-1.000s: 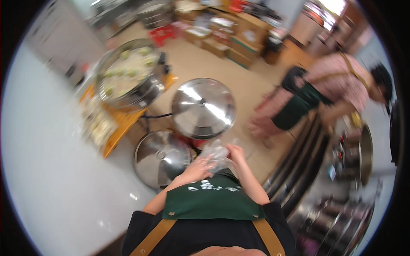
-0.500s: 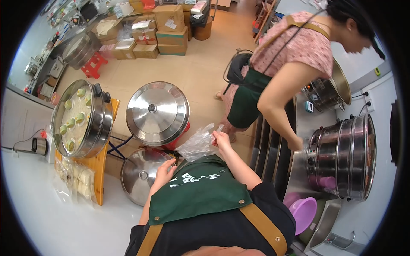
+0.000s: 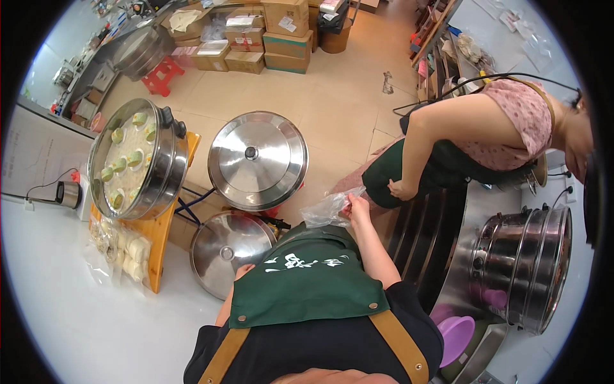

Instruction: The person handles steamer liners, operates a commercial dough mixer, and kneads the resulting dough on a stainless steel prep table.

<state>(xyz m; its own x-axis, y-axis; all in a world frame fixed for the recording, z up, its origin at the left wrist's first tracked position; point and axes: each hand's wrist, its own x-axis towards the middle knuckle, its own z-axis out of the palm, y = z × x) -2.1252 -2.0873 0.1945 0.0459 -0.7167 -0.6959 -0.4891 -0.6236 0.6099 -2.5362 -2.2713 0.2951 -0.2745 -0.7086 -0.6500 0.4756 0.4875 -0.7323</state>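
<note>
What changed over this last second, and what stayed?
The left hand came off the clear plastic bag and moved back beside the green apron; the right hand still holds the bag. The co-worker's hand drew back from the steel counter. The metal lids and filled steamer stayed in place.

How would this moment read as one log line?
right hand: holds crumpled clear plastic bag | left hand: partly behind green cloth apron, grip unclear | nearby: round silver metal lid with black knob
</note>
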